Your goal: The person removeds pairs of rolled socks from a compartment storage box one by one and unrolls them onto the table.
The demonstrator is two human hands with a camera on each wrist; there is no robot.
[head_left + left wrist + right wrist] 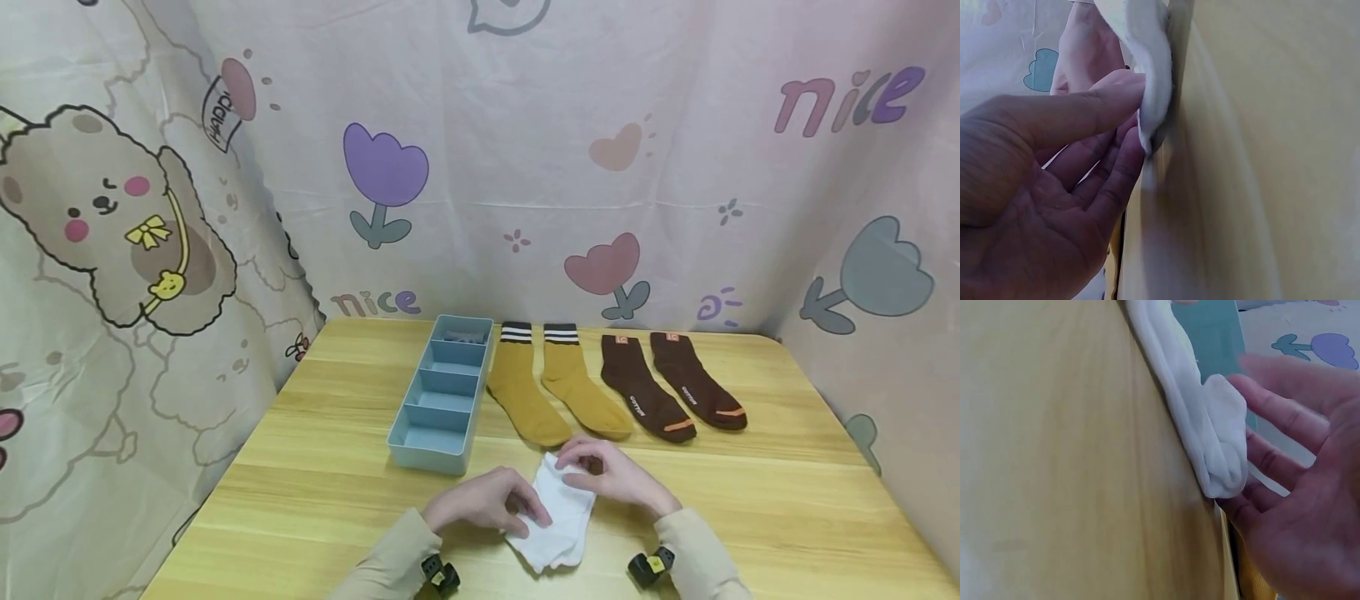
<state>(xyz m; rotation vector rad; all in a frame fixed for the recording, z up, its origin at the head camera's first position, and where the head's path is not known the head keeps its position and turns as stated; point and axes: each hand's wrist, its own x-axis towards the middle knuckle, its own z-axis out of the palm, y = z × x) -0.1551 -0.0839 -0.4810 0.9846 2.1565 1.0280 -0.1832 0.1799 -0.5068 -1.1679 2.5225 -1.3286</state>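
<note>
White socks [558, 517] lie stacked on the table at the near middle, their far end folded over into a rounded bulge, as the right wrist view shows. At their left edge, my left hand [491, 502] rests its thumb and fingertips on the fabric, with a gap between thumb and fingers. The left thumb [1100, 112] lies fairly straight against the white cloth. My right hand [618, 475] is at the far folded end, fingers spread and loosely bent. In the right wrist view its fingers [1288, 422] touch the fold, while the thumb stands off it.
A blue-grey box [431, 458] with several compartments stands left of the socks, something greyish in its farthest compartment. Two mustard socks [528, 400] with striped cuffs lie beside it. Two brown socks [647, 396] lie farther right. A patterned curtain [510, 167] hangs behind the table.
</note>
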